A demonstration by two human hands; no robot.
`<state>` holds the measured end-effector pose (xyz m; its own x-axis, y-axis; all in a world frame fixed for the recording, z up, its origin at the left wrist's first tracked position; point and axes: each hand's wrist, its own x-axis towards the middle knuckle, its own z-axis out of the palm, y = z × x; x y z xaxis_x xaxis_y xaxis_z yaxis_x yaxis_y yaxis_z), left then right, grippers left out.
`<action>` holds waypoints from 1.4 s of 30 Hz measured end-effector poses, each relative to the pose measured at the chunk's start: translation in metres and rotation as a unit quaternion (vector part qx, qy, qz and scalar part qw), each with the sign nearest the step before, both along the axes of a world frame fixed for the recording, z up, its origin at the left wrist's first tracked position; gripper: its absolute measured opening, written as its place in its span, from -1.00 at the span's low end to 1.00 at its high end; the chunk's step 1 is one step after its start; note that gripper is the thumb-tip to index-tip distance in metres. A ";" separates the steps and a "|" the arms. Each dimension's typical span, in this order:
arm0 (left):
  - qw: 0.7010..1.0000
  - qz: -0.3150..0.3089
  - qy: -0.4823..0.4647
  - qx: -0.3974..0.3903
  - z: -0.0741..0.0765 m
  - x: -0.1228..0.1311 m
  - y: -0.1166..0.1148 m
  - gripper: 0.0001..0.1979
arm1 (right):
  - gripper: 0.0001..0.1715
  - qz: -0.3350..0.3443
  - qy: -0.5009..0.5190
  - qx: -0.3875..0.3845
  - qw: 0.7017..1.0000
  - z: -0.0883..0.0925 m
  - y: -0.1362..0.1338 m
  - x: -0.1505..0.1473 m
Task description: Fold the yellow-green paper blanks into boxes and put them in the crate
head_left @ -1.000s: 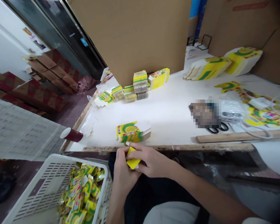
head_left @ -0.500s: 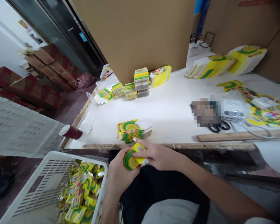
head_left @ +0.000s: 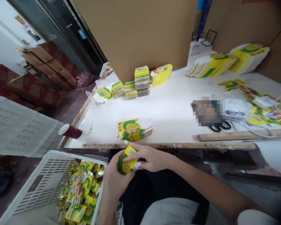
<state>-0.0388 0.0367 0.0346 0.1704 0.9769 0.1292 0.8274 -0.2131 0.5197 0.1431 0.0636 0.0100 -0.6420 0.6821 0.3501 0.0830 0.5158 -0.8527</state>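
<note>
Over my lap, just in front of the table edge, both hands hold one small yellow and green carton (head_left: 127,162). My left hand (head_left: 115,175) is wrapped round its left side, covering part of it. From the right, my right hand (head_left: 150,157) grips the carton's other end, with white coverings on some fingertips. A stack of flat yellow cartons (head_left: 131,129) lies on the table just beyond my hands. To the lower left, a white plastic crate (head_left: 52,154) contains many small yellow cartons (head_left: 78,195) in a loose heap.
The white table (head_left: 170,109) has a wooden edge strip (head_left: 154,146). A dark red paper cup (head_left: 72,132) lies on its side at left. Bundled cartons (head_left: 141,78) stand against a large cardboard sheet (head_left: 142,34). Scissors (head_left: 219,126) and cables lie at right.
Both hands, with the carton between them, have shifted slightly left and toward the crate. The right fingers sit lower, away from the stack on the table.
</note>
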 end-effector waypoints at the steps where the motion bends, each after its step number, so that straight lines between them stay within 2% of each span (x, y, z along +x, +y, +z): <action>1: 1.000 0.007 0.001 0.000 0.001 -0.002 -0.001 -0.49 | -0.51 -0.005 -0.002 -0.002 1.000 0.001 0.000 -0.002; 5: 1.000 0.009 0.007 0.006 0.000 -0.003 -0.004 -0.50 | -0.37 -0.016 -0.010 0.009 1.000 0.004 -0.003 -0.005; 9: 0.999 -0.012 0.020 0.036 -0.006 -0.003 -0.003 -0.53 | -0.30 -0.043 0.029 0.008 0.999 0.003 -0.008 -0.004; 13: 0.999 -0.015 0.016 0.044 -0.009 -0.003 -0.001 -0.46 | -0.14 -0.058 0.057 -0.002 0.997 0.006 -0.004 -0.004; 17: 0.996 -0.020 0.009 0.087 -0.005 -0.002 0.000 -0.43 | -0.23 -0.074 0.083 -0.005 0.994 0.006 0.001 -0.005; 22: 0.991 0.003 0.028 0.130 -0.002 -0.004 0.000 -0.50 | -0.27 -0.088 0.110 -0.003 0.990 0.002 0.001 -0.002; 27: 0.984 -0.022 0.013 0.176 -0.004 -0.001 0.001 -0.54 | -0.23 -0.058 0.040 0.002 0.998 0.003 -0.003 0.001; 29: 0.985 0.005 -0.018 0.173 -0.006 0.002 0.001 -0.49 | -0.29 -0.073 0.042 0.005 0.996 0.004 -0.003 0.002; 31: 0.981 0.071 -0.110 0.145 -0.008 0.003 0.001 -0.37 | -0.33 -0.113 0.070 0.009 0.991 0.004 -0.002 0.003; 33: 0.952 0.142 -0.258 0.087 -0.010 0.003 0.001 -0.36 | -0.36 -0.154 0.095 0.016 0.983 0.004 -0.001 0.004; 36: 0.872 0.190 -0.450 -0.027 -0.011 0.000 0.001 -0.55 | -0.44 -0.168 0.090 0.032 0.981 0.001 -0.001 0.004; 38: 0.837 0.203 -0.502 -0.074 -0.011 -0.001 0.002 -0.59 | -0.53 -0.162 0.073 0.044 0.983 -0.001 -0.002 0.004; 42: 0.813 0.220 -0.534 -0.075 -0.008 0.001 0.003 -0.62 | -0.72 -0.148 0.021 0.056 0.987 -0.005 -0.002 0.009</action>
